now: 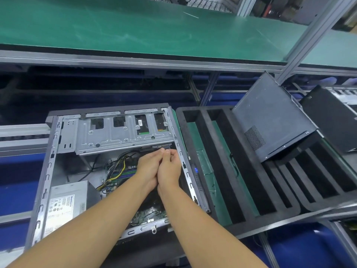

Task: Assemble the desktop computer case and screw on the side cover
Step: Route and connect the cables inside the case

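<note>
Lying open on its side at the workstation: desktop computer case [108,167], long axis running away from the wearer, open face up. Resting to its right, just beside: black slotted foam tray [241,171], carrying the dark side cover [270,120], propped tilted at the far right of the tray, perforated vent patch at its lower edge. Spanning the background above: green-matted shelf [135,29].

Sitting inside the case, near left corner: power supply [67,202], white label facing up, blue brand word and printed text too blurred to read. Occupying the far end: silver drive cage [119,132], with drive labels visible through two cutouts, also illegible. Running across the board below: yellow and black cable bundle [119,167].

Reaching in together from the near edge: left hand [148,171] and right hand [170,169], pressed side by side, touching each other. Pinching with fingertips bunched at a dark connector [161,147] under the right end of the cage; which hand is actually holding it, cannot tell. Judging as seating a drive cable, cover fitting not yet started.

Governing relation for the coming step: side cover lying to the right and beyond the hands, well apart from them, across the foam tray; right hand nearer. Cover's long axis appearing turned off that of the case, so needing lifting, turning and laying flat over the open face before any screwing
</note>
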A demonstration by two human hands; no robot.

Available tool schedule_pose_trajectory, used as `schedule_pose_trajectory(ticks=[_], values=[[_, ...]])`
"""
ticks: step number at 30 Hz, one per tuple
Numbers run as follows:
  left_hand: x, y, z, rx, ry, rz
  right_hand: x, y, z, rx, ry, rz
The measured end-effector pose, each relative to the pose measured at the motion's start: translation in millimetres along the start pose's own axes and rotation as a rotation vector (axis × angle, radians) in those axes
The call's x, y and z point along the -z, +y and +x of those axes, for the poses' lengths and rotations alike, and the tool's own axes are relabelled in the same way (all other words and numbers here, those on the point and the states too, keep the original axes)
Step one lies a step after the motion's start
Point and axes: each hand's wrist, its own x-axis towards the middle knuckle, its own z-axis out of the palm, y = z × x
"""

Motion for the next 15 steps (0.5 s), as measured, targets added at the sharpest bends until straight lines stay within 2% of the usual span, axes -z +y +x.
schedule_pose_trajectory(ticks=[11,15], values=[[12.3,4.7,5.6,-0.019,-0.047,0.205,3.7,-2.1,3.0,-0.048,-0.067,-0.023],[25.2,11.9,11.4,-0.141,-0.047,0.561,2.6,-3.8,0.3,-0.012,-0.067,-0.165]])
